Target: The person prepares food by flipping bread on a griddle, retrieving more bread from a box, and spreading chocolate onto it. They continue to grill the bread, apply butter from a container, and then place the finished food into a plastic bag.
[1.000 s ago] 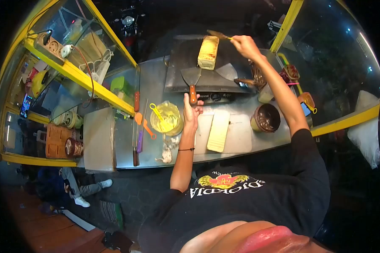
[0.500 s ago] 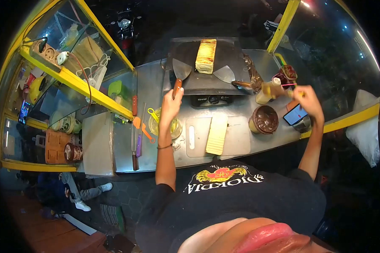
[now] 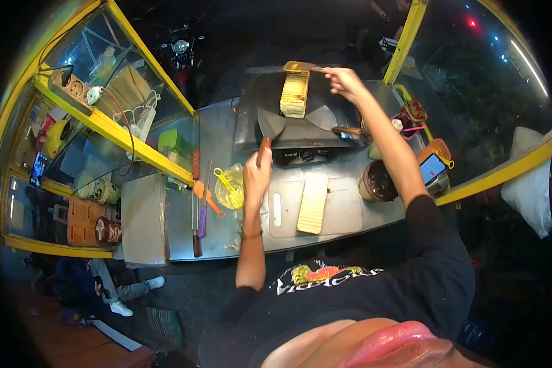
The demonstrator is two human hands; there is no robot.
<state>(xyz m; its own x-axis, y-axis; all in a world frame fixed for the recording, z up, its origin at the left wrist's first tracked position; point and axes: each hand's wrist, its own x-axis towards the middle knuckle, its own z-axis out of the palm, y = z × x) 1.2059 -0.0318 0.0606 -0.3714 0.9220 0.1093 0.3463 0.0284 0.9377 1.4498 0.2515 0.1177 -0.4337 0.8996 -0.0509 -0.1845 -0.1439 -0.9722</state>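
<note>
My left hand [image 3: 259,176] is wrapped round the wooden handle of a metal scraper [image 3: 271,124], whose wide blade rests on the griddle [image 3: 246,130]. A toasted, ridged bread loaf [image 3: 294,98] lies on the griddle to the right of that blade. Reaching forward, my right hand [image 3: 343,84] grips a flat amber-headed tool [image 3: 299,66] at the loaf's far end, where the head overlaps the bread. A second scraper [image 3: 322,118] lies on the griddle, its handle pointing right. Nearer me, a pale sliced loaf [image 3: 313,205] is on a cutting board [image 3: 345,218].
A brown-smeared tub [image 3: 374,183] stands right of the board, partly behind my right arm. A phone [image 3: 432,167] sits farther right. Left of the board is a yellow tub [image 3: 228,191], then long knives [image 3: 195,202]. Yellow-framed glass panels [image 3: 122,138] flank the counter.
My right hand has swung from the jars on the right to the toasted loaf, bringing the amber-headed tool over its far end. My left hand and scraper have shifted slightly right and nearer me.
</note>
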